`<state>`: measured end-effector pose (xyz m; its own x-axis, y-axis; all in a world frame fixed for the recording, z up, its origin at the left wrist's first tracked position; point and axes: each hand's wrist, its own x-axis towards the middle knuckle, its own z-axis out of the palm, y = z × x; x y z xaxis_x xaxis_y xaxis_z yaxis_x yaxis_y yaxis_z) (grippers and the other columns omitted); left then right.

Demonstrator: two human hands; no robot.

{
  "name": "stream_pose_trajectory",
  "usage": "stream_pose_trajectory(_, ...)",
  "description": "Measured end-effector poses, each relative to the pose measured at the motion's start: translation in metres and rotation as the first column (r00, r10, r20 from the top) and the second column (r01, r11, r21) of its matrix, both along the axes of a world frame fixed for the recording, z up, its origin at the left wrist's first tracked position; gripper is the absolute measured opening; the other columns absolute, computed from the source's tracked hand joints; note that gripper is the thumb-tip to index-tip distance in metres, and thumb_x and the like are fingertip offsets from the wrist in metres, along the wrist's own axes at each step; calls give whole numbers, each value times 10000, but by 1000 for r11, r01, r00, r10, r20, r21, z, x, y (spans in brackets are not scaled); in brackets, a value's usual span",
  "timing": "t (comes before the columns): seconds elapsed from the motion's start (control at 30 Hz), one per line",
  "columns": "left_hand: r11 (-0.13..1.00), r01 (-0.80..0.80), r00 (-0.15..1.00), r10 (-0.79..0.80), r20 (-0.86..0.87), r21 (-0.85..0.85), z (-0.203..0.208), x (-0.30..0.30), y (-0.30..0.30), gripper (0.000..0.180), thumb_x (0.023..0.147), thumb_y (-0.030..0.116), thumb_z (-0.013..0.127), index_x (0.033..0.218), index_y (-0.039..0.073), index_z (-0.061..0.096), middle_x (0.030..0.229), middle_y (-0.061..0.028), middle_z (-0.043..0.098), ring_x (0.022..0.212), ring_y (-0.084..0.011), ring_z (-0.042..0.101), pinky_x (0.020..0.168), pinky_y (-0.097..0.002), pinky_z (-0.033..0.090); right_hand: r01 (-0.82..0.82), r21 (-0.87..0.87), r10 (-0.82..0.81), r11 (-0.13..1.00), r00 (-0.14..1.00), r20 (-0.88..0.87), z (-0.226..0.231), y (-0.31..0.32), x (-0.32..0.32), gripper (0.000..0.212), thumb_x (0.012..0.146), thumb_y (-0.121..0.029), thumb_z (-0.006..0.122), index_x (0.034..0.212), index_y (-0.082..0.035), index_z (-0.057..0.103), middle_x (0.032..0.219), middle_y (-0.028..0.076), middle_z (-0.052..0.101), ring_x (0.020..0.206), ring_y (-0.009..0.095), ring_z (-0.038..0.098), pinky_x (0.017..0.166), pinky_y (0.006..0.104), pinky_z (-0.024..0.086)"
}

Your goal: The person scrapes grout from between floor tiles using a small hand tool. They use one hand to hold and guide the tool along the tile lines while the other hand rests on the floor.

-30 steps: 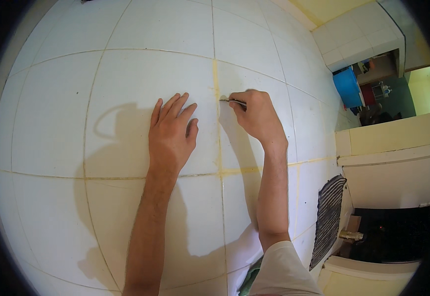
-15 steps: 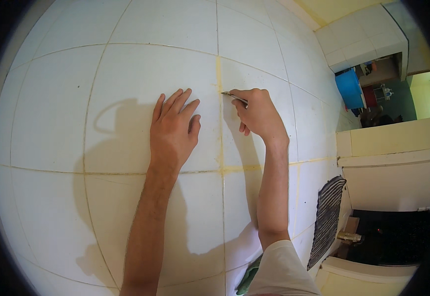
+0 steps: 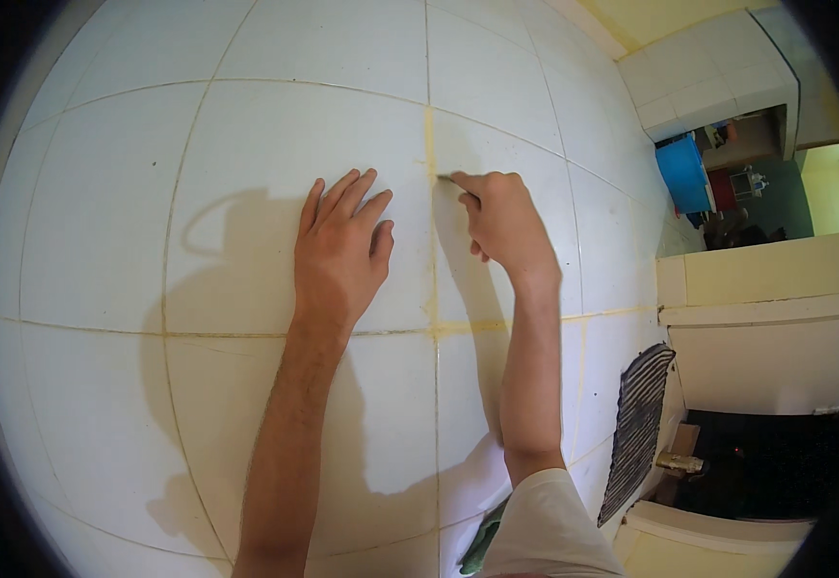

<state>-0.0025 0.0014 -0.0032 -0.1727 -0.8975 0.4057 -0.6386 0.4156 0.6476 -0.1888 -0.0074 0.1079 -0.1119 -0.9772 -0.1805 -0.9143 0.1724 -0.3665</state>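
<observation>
Hands, 2, bare, on either side of a yellow line (image 3: 431, 246) between floor tiles. Left hand (image 3: 340, 246): left of the line, palm down, released, fingers loosely spread on a tile. Right hand (image 3: 511, 217): right of the line, fingers pinched on a thin tool (image 3: 445, 177); index finger stretched along it. Tool: 1, mostly hidden by the fingers, dark tip just beside the upper part of the line. Sleeve (image 3: 547, 520): white, on the right arm, below and right of the line.

Floor (image 3: 275, 135): large white tiles, pale brownish joints, small dark specks; a yellowed joint (image 3: 472, 328) runs right from the line's lower end. Shadow (image 3: 232, 270): broad, mostly left of the line.

Cloth (image 3: 482, 544): green, 1, below and right of the line, partly behind the sleeve. Mat (image 3: 636, 433): dark, ribbed, well right of the line and lower. Tub (image 3: 681, 173): blue, far right of the line, level with its upper part. Dark opening (image 3: 766, 472): far right of the line, past the mat. Wall (image 3: 766, 262): pale yellow, far right of the line, below the tub.
</observation>
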Motion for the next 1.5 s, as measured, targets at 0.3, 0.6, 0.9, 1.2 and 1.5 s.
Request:
stream_pose_trajectory(0.3,1000,1,1000,-1,1,-9,0,-1,1,295,976,120,758,1270,106,777,1473,-59,685,1427,-244,583,1287,-481,377,-19,-1,19,1000,1000,-4,-4,1,-2,401,979,107,530,1319,67,738,698,191,717,459,213,674,447,338,554)
stream_pose_trajectory(0.6,1000,-1,1000,1,-1,-23,-3,0,0,295,980,127,756,1273,102,773,1477,-67,682,1427,-251,582,1287,-481,376,-24,8,24,1000,1000,-13,-2,1,1,421,963,117,512,1317,77,737,692,193,708,450,218,669,443,340,552)
stream_pose_trajectory(0.9,1000,12,1000,-12,5,10,0,1,0,302,984,126,749,1284,96,772,1486,-76,678,1437,-252,575,1293,-481,362,45,123,-36,991,997,-75,10,1,12,517,869,171,601,1337,11,749,894,203,782,543,263,724,512,374,602)
stream_pose_trajectory(1.2,1000,6,1000,-6,-4,5,1,0,1,305,981,119,748,1284,99,774,1481,-70,683,1434,-247,577,1295,-474,362,-38,-19,37,999,996,-80,-4,4,4,386,978,107,536,1304,74,742,714,203,726,436,225,659,432,338,546)
stream_pose_trajectory(1.5,1000,3,1000,-3,1,11,1,1,1,300,982,126,749,1280,101,776,1485,-66,680,1435,-243,575,1297,-472,360,5,52,2,999,991,-132,-2,2,11,511,855,157,635,1320,-9,762,981,246,788,720,341,783,599,443,633)
